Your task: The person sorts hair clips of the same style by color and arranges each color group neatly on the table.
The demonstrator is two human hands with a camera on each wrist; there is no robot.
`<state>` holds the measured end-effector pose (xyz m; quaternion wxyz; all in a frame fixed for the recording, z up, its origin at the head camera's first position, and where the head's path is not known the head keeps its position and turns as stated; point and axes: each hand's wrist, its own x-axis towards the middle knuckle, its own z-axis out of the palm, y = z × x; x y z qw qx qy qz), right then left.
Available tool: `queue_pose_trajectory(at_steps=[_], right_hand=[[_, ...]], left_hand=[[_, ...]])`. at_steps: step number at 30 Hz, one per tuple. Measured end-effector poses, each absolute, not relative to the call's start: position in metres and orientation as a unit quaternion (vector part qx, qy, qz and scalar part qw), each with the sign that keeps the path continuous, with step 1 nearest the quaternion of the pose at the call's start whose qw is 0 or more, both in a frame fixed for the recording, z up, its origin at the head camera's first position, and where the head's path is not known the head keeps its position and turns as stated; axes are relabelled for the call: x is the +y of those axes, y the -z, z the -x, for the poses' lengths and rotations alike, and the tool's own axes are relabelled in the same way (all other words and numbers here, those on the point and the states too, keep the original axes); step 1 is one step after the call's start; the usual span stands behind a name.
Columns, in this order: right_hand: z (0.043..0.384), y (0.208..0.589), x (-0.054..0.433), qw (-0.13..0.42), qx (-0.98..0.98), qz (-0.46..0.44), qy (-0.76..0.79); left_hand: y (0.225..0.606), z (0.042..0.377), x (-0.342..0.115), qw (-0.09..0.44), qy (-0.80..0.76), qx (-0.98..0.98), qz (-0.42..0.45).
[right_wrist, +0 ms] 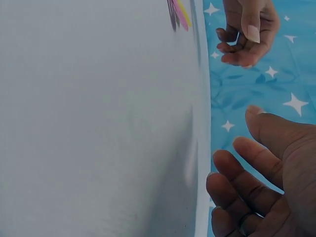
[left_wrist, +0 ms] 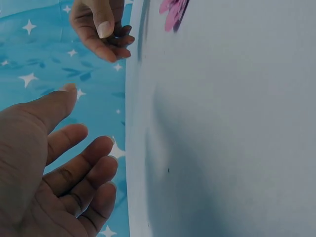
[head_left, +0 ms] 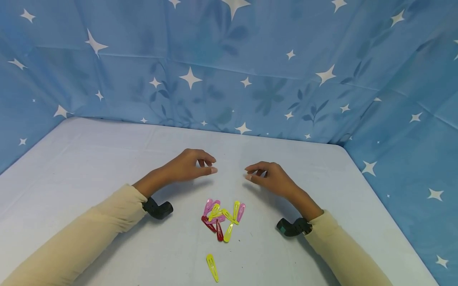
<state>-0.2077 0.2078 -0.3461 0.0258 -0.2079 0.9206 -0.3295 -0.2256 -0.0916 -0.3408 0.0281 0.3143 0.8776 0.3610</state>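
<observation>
Both hands hover over the white table, apart from each other, with nothing in them. My left hand [head_left: 189, 165] has its fingers loosely bent and points right. Facing it, my right hand [head_left: 270, 178] points left with a similar relaxed bend. Nearer to me than the hands lies a loose pile of snap hair clips, made up of yellow clips [head_left: 236, 208], pink clips [head_left: 241, 212] and red clips [head_left: 219, 230], some overlapping. One yellow hair clip [head_left: 212, 267] lies alone close to the front. In the left wrist view, pink hair clips [left_wrist: 173, 14] show at the top edge.
The white table [head_left: 107, 151] runs back to a blue curtain [head_left: 214, 79] with white stars. A black wrist camera [head_left: 159, 209] is strapped to the left wrist, and another black wrist camera [head_left: 291, 227] to the right. Tiny dark specks dot the tabletop.
</observation>
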Motion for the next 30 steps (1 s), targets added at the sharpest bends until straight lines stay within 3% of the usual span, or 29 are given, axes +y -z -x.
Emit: queue_pose_trajectory(at_steps=[11,24,30], right_hand=[[0.188,0.346,0.202,0.052,0.912,0.226,0.339],[0.165,0.348,0.192,0.083,0.903,0.238,0.348],[0.156,0.347,0.187,0.092,0.900,0.244,0.348]], left_hand=[[0.344,0.205,-0.086,0.057,-0.367,0.870,-0.325],[0.344,0.169,-0.082,0.041,-0.404,0.830,-0.383],[0.345,0.147,-0.075,0.079,-0.434,0.817,-0.370]])
